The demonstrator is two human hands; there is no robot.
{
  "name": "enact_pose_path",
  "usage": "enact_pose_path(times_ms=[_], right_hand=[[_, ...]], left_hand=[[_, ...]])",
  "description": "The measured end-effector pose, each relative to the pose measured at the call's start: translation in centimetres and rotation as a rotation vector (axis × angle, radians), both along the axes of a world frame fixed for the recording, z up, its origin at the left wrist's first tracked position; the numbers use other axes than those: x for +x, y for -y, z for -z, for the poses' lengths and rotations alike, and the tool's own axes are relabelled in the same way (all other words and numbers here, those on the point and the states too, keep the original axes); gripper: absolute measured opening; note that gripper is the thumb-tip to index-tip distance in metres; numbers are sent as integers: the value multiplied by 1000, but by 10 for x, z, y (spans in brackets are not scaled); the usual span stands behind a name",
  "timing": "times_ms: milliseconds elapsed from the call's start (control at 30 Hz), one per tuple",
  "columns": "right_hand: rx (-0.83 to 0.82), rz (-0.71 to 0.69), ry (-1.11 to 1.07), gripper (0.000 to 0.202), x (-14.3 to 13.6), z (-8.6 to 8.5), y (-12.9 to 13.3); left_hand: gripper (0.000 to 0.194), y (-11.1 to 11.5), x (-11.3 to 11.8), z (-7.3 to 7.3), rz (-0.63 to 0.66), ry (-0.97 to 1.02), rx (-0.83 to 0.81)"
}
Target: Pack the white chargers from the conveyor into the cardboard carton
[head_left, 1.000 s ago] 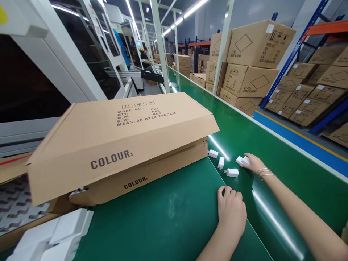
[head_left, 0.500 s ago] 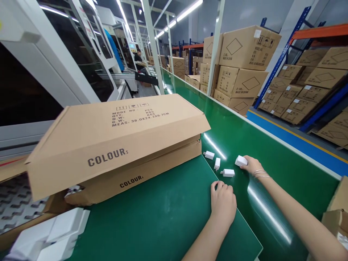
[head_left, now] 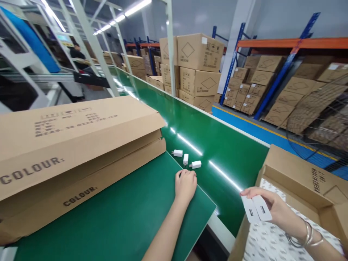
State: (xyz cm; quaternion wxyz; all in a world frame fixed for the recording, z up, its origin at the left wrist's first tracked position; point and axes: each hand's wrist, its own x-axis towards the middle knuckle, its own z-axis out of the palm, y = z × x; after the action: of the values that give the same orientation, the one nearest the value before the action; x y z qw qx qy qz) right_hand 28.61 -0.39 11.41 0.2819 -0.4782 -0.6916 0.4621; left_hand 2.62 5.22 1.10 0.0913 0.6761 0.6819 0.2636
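Note:
My right hand grips two white chargers side by side, their port faces turned toward me, above the near edge of an open carton at the right. Rows of white pieces fill that carton. My left hand rests with curled fingers at the edge of the green board; whether anything is under its fingers is hidden. Just beyond it, three white chargers lie on the green belt: one at the left, one in the middle and one at the right.
Two stacked cardboard trays marked COLOUR cover the left of the board. Stacked cartons and racks with blue posts and orange beams stand beyond the belt. A person is far back at the left.
The view has swung right, bringing the open carton into sight. My right hand has moved from the belt to that carton, holding the chargers. My left hand stays at the board's edge.

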Motion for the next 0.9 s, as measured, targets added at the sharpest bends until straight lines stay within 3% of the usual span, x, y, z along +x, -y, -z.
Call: enact_pose_path(times_ms=[267,367,433,500,633,733,900], right_hand=[[88,17,-147,23,34,-2,39],[114,-7,-190,23,39,0,48],[119,-36,-206,23,42,2,51],[110,-76,-213,25,43,5,53],[118,-128,-252,29,41,9,54],[130,-117,-271,30,39,11,55],[129,-120,-265,29,40,14,57]], left_hand=[[29,5,-1,7,60,-96,37],[27,13,7,1,82,-29,21],[26,30,23,-11,174,87,29],[25,56,45,-31,347,230,32],[28,109,91,-74,599,641,-194],[39,127,109,-91,616,848,-341],[40,128,111,-97,565,880,-426]])
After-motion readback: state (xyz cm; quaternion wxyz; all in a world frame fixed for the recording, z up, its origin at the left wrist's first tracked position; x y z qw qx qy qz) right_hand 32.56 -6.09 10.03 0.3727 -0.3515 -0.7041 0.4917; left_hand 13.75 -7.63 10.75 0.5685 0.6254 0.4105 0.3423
